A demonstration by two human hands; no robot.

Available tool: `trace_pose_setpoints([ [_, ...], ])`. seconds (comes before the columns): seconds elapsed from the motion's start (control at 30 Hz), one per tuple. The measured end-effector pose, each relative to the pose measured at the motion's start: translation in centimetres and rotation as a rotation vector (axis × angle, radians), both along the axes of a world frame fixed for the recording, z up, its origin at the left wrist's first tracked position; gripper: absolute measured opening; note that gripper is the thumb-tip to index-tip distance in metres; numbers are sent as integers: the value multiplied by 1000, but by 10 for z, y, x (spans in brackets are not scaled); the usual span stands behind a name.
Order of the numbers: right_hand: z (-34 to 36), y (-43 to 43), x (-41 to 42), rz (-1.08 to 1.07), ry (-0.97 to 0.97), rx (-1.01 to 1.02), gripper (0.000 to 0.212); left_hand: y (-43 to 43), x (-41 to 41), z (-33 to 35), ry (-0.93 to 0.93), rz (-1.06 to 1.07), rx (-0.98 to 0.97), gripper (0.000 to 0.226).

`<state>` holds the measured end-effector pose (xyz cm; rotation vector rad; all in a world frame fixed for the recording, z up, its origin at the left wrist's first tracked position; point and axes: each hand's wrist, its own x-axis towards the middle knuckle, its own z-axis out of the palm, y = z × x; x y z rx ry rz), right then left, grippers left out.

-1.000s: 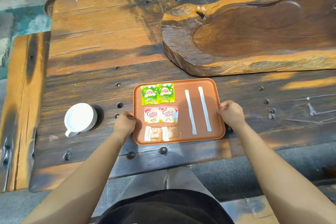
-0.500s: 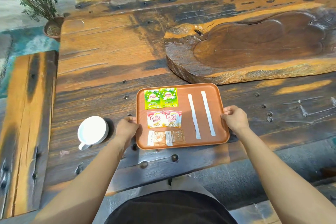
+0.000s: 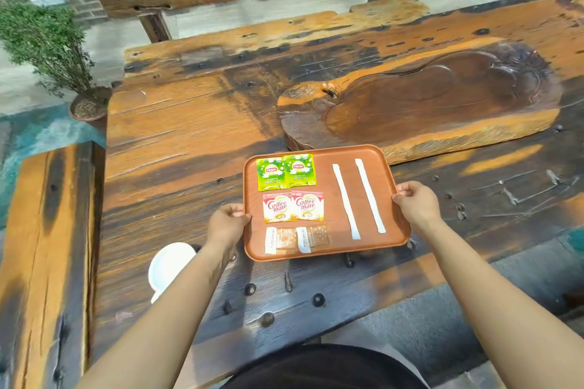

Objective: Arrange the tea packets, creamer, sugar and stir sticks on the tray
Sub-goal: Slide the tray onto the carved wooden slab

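An orange-brown tray (image 3: 325, 249) is held by both its side rims over the wooden table. My left hand (image 3: 226, 224) grips the left rim and my right hand (image 3: 414, 202) grips the right rim. On the tray lie two green tea packets (image 3: 286, 171) at the top left, two Coffee mate creamer packets (image 3: 294, 206) below them, and two brown sugar packets (image 3: 297, 239) along the near edge. Two white wrapped stir sticks (image 3: 357, 197) lie side by side on the right half.
A white cup (image 3: 169, 265) stands on the table left of the tray, partly behind my left forearm. A large carved wooden slab (image 3: 426, 104) lies just beyond the tray. A potted plant (image 3: 53, 50) stands on the floor at far left, beside a wooden bench (image 3: 44, 246).
The view has tilted up and the tray now sits further from the table's near edge, close to the carved slab. Both hands keep their grip on its rims.
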<state>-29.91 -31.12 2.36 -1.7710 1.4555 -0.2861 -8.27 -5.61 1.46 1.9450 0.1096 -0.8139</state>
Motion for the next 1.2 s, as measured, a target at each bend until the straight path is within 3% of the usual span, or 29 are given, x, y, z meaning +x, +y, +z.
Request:
trace_pose_setpoints([
  [0.37, 24, -64, 3, -28, -25, -49, 10, -71, 9, 16, -14, 14, -57, 14],
  [0.67, 21, -173, 3, 26, 7, -65, 2, -169, -11, 17, 17, 64, -58, 28],
  [1.2, 13, -345, 18, 11, 60, -107, 13, -340, -15, 4, 18, 39, 14, 30],
])
